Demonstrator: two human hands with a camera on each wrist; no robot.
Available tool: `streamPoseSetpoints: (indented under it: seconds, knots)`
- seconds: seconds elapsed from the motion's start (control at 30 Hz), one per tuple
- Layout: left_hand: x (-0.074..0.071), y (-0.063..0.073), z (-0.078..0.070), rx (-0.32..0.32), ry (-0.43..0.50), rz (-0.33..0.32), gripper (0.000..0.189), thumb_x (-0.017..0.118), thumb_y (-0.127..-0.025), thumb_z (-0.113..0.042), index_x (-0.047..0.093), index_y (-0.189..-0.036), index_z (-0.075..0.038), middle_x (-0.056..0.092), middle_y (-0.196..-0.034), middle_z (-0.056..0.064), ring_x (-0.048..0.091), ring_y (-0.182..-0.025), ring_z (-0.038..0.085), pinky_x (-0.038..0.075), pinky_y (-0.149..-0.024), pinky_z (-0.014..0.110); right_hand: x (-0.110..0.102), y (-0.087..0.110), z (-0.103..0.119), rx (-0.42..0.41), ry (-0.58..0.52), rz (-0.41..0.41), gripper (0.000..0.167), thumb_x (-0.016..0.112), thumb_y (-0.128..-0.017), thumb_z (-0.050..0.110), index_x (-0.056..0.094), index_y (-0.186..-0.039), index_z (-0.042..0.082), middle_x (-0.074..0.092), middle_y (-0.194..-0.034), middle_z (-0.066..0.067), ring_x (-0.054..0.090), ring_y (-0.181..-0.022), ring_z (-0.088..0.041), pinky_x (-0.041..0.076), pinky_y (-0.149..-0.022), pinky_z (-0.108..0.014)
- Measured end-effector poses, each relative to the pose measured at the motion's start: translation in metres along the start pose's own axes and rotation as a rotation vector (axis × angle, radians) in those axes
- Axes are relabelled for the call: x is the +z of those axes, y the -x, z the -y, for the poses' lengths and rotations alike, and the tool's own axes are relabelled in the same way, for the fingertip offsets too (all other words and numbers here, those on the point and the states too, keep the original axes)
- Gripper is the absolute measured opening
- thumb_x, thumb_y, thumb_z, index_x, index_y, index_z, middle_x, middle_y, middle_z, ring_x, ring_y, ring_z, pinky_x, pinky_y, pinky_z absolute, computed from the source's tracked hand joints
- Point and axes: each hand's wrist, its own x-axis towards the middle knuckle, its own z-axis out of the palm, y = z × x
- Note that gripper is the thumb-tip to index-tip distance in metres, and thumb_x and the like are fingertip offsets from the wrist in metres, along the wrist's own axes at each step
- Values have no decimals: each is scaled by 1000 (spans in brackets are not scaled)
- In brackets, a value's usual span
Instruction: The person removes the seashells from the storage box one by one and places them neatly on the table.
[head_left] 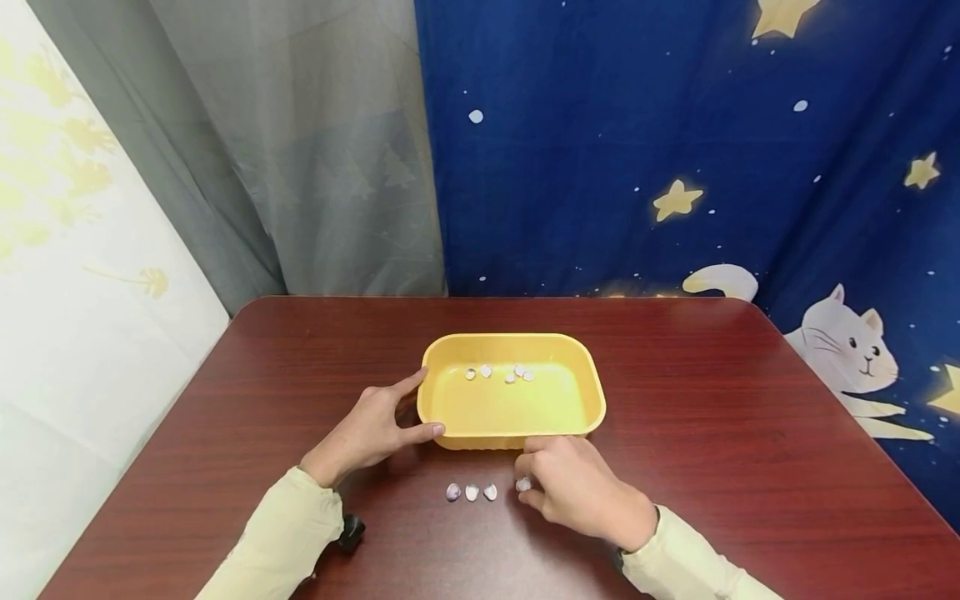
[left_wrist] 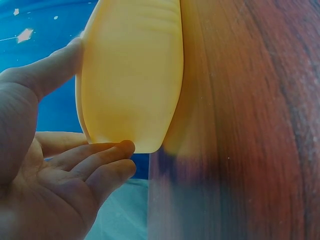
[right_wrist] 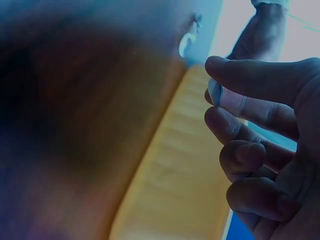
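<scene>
A yellow plastic basin (head_left: 510, 442) stands on the table, with several small pale shells (head_left: 486, 372) on its floor. My left hand (head_left: 375, 427) grips its left end, thumb over the front rim and forefinger at the rim farther back. In the left wrist view, the other fingertips (left_wrist: 127, 147) lie against the end wall. Just in front of the basin, my right hand (head_left: 573, 487) pinches one shell (right_wrist: 215, 92) between thumb and fingers. Left of that hand, three shells (head_left: 472, 492) lie in a short row on the tabletop.
The dark red wooden table (head_left: 712, 400) reaches back to a grey curtain (head_left: 337, 167) and a blue star-patterned curtain (head_left: 570, 167). A small black object (head_left: 350, 533) shows beside the left sleeve.
</scene>
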Motion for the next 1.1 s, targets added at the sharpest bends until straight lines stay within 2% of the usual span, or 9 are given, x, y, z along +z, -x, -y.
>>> streamPoseSetpoints:
  seconds: [0.23,0.37,0.63,1.1]
  knots:
    - [-1,1,-1,0,-4,-2,96,78,-84,-49,33,-156,-4,46,-155,16,53,-138,27,48,-110,45,12,-3,3,-5,-18,58,26,83,-74,19,59,-63,23,46,-64,12,43,-55,-2,36,-48,-20]
    - [0,1,0,0,0,-1,96,78,-84,-50,33,-156,-4,45,-156,16,52,-139,27,49,-110,45,17,-5,4,5,-16,79,27,83,-72,18,58,-64,23,46,-65,12,45,-56,-2,36,-48,-21]
    - [1,2,-1,-7,7,-6,96,78,-84,-49,34,-156,-5,45,-156,15,51,-141,28,47,-111,46,17,-11,8,3,-12,89,27,85,-69,17,59,-65,23,49,-65,12,47,-58,-3,35,-48,-21]
    - [0,2,-2,-13,5,-5,97,79,-83,-51,34,-156,-5,45,-156,15,50,-141,28,47,-112,46,20,-13,7,16,-58,110,24,83,-70,13,61,-67,22,55,-68,11,48,-61,-1,37,-49,-19]
